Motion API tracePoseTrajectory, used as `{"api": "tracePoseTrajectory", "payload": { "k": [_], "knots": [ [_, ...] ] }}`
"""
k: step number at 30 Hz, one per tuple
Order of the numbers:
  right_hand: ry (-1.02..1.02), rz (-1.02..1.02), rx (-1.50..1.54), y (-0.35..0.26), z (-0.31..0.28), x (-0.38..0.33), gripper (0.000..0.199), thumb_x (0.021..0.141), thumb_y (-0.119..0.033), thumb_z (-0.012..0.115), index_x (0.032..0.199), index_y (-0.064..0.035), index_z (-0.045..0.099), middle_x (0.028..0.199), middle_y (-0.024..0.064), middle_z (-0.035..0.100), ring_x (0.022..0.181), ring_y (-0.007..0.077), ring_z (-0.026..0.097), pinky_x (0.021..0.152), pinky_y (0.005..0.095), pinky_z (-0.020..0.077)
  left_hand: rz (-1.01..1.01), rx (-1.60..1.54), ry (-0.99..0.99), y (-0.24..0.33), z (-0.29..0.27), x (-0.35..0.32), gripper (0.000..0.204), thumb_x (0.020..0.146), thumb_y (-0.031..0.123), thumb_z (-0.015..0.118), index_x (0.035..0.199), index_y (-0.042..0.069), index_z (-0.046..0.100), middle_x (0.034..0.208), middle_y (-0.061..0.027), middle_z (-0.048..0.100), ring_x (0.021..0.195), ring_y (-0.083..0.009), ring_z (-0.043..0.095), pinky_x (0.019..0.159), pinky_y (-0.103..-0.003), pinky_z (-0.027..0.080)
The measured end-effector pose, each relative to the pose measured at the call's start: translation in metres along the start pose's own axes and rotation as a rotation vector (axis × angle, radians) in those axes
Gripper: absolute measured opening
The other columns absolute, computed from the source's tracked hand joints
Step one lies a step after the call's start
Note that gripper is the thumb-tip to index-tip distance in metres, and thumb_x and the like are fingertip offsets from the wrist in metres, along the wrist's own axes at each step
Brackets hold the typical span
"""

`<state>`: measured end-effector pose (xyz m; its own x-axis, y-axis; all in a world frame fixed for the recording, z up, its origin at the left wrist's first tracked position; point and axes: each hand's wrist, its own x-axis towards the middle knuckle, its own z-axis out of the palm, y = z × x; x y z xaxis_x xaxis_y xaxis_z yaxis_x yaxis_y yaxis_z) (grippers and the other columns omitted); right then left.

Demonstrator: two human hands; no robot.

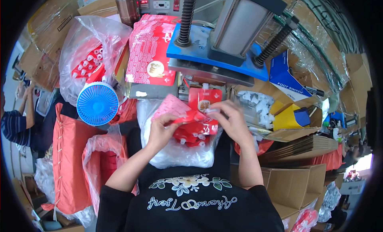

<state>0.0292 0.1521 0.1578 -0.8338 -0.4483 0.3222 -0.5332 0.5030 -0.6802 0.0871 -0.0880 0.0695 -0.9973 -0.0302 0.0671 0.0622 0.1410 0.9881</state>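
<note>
My left hand (161, 133) pinches the edge of a pink-and-red patterned pouch (172, 105) in front of my chest. At the pouch's right end, my right hand (234, 122) has its fingers closed on a small white plastic spout (211, 111); its fingers are slightly blurred. Just beyond them, a red pouch with a white spout (205, 95) lies below the press (215, 52). In my lap, under both hands, a clear plastic bag (181, 158) contains several red spouted pouches (190, 139).
Flat red pouches (149, 52) are stacked left of the press. A blue fan (97, 103) stands before a clear bag of spouted pouches (87, 62). White spouts (259, 106) fill an open carton at right, near folded cardboard (301, 148). Another person (20, 122) is at far left.
</note>
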Motion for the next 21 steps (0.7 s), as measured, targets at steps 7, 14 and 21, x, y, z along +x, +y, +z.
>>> {"api": "tracePoseTrajectory", "payload": {
  "k": [7,14,21],
  "knots": [
    [-0.167,0.084,0.244,0.009,0.02,0.0,0.017,0.087,-0.012,0.066,0.1,-0.0019,0.068,0.098,0.01,0.069,0.09,0.0204,0.065,0.081,0.0304,0.0493,-0.145,-0.229,-0.089,-0.017,0.018,-0.005,0.016,0.09,0.011,0.067,0.096,-0.003,0.07,0.084,-0.0038,0.069,0.075,-0.0086,0.062,0.071,-0.024,0.051],
    [0.234,0.361,0.032,0.041,-0.012,0.002,0.027,0.09,-0.019,0.065,0.114,-0.007,0.066,0.109,0.0137,0.068,0.095,0.0183,0.066,0.08,0.0298,0.0496,-0.394,-0.466,0.087,0.004,0.051,0.047,0.021,0.091,0.016,0.067,0.097,-0.005,0.069,0.084,-0.0072,0.07,0.07,-0.0106,0.064,0.064,-0.024,0.051],
    [0.349,0.342,-0.584,0.118,-0.039,-0.017,0.023,0.086,-0.019,0.065,0.107,-0.0075,0.065,0.105,0.0151,0.066,0.096,0.0368,0.062,0.078,0.0425,0.0497,-0.438,-0.656,0.117,0.007,0.059,0.075,0.021,0.089,0.016,0.068,0.096,-0.004,0.07,0.081,-0.0073,0.071,0.069,-0.0111,0.065,0.061,-0.026,0.051]
  ]
}}
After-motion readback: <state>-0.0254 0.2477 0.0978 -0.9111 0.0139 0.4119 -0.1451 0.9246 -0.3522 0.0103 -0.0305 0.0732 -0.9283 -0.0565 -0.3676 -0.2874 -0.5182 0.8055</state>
